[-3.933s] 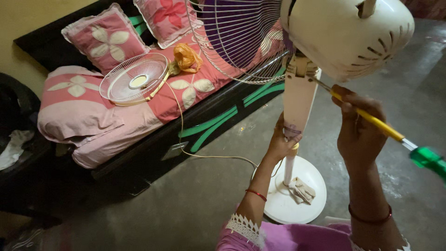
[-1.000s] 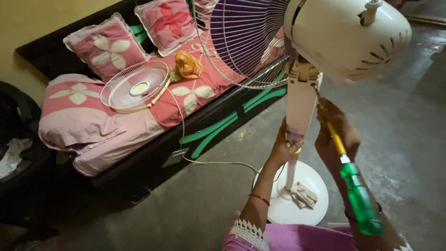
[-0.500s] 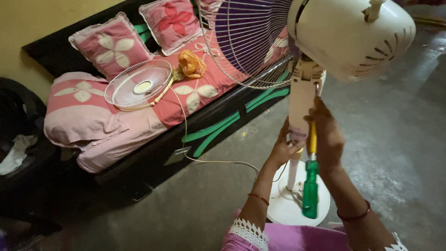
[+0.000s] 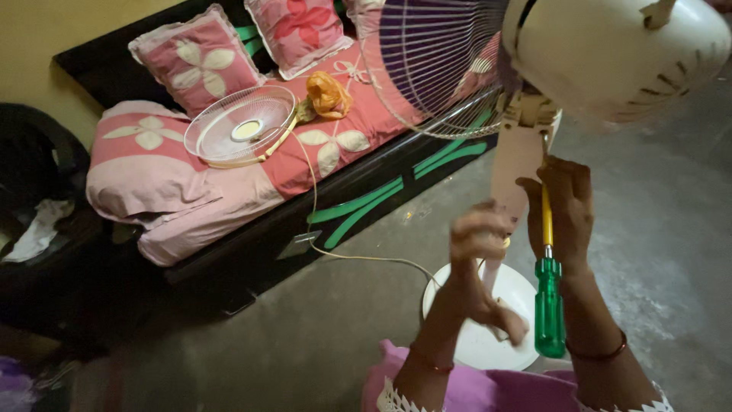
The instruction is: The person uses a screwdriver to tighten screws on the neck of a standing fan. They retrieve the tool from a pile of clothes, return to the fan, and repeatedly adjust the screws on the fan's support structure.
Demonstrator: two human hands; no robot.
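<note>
Right hand (image 4: 566, 204) fingers clamp the screwdriver (image 4: 548, 286) shaft, now turned upright, tip under the fan head (image 4: 610, 57). Left hand (image 4: 476, 259), blurred, fingers loosely curled, has just released the fan pole (image 4: 512, 164), beside it.

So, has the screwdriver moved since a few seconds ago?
Yes. The screwdriver has swung from pointing out to the right to hanging upright along the fan post, green handle down, held by the right hand.
</note>
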